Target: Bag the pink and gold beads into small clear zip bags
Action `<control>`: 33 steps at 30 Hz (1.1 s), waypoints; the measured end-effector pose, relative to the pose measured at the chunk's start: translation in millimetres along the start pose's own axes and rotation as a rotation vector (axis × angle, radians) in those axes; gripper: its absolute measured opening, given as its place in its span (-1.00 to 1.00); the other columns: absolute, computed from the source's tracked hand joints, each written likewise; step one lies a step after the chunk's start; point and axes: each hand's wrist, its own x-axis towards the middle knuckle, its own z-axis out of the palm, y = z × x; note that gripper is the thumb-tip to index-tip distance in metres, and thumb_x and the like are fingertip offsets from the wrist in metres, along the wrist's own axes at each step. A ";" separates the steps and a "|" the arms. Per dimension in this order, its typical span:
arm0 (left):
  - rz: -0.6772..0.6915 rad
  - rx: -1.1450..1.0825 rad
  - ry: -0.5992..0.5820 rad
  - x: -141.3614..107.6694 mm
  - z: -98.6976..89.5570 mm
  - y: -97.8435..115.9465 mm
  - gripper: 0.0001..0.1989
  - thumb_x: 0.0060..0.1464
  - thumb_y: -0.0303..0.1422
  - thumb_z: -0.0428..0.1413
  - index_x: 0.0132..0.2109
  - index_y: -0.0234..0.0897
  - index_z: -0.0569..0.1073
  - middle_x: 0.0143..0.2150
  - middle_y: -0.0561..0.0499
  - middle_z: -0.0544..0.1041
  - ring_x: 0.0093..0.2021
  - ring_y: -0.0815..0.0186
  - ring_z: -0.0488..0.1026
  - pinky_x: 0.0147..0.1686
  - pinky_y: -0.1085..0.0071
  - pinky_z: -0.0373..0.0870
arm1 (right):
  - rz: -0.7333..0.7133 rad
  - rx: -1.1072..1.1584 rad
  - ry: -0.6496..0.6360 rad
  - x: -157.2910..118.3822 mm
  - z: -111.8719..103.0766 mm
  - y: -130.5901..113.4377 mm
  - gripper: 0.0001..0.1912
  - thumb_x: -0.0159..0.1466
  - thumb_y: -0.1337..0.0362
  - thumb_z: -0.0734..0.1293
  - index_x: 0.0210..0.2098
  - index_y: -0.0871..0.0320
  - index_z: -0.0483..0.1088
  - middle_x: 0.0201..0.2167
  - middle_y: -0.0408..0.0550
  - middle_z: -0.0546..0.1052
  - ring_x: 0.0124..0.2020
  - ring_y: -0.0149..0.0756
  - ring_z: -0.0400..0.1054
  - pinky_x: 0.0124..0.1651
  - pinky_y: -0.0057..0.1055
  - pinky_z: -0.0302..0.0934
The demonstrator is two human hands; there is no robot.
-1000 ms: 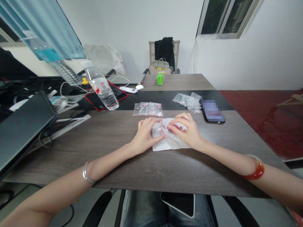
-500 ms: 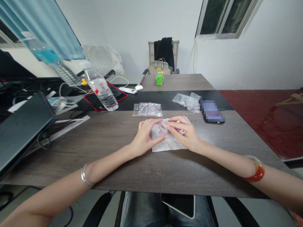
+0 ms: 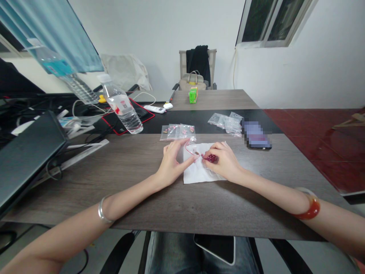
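A white tissue [image 3: 196, 174] lies on the desk between my hands. My left hand [image 3: 174, 161] is at its left edge, with a thin red cord [image 3: 187, 148] curving from the fingertips to the thumb tip. A small brownish piece shows by the thumb's end of the cord. Over the tissue's right half is my right hand [image 3: 225, 161], thumb and forefinger drawn close around a small dark red bead [image 3: 202, 155]. A cluster of dark red beads [image 3: 211, 158] lies on the tissue under the curled fingers, partly hidden by them.
Small plastic bags with coloured beads [image 3: 178, 132] lie just beyond the tissue. More clear bags [image 3: 226, 122] and a phone [image 3: 256, 136] are to the right. Water bottles [image 3: 122, 106] and a dark laptop [image 3: 31, 163] stand left. A green box [image 3: 193, 95] sits farther back.
My left hand has shifted slightly left, taking the red cord with it. The right hand has drawn back a little from the left, and the dark red beads show more clearly.
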 end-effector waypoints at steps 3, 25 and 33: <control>0.003 0.008 -0.010 0.1 -0.6 1.0 -0.54 0.10 -0.18 0.20 0.11 -0.17 0.31 -0.01 -0.08 0.51 0.02 0.11 0.43 0.04 0.11 0.22 | -0.003 -0.006 0.002 -0.2 1.9 1.2 -0.94 0.18 0.27 0.40 -0.40 0.11 0.51 -0.35 -0.06 0.46 -0.24 -0.21 0.28 -0.13 -0.24 0.10; 0.075 0.051 -0.180 -2.3 -1.1 5.7 -0.49 0.09 -0.15 0.20 0.15 -0.11 0.29 0.02 -0.06 0.49 0.07 0.11 0.38 0.09 0.13 0.10 | -0.174 0.234 0.175 0.5 -7.5 -14.3 -0.82 0.29 0.17 0.33 -0.22 0.00 0.58 -0.41 -0.10 0.46 -0.32 -0.27 0.29 -0.19 -0.25 0.16; 0.034 0.044 -0.120 -0.9 -2.6 5.4 -0.55 0.17 -0.20 0.13 0.18 -0.10 0.28 0.09 -0.08 0.48 0.10 0.10 0.38 0.10 0.11 0.13 | -0.065 0.216 0.192 1.5 -5.9 -10.4 -0.73 0.36 0.23 0.21 -0.13 0.06 0.55 -0.37 -0.04 0.47 -0.27 -0.22 0.29 -0.17 -0.24 0.19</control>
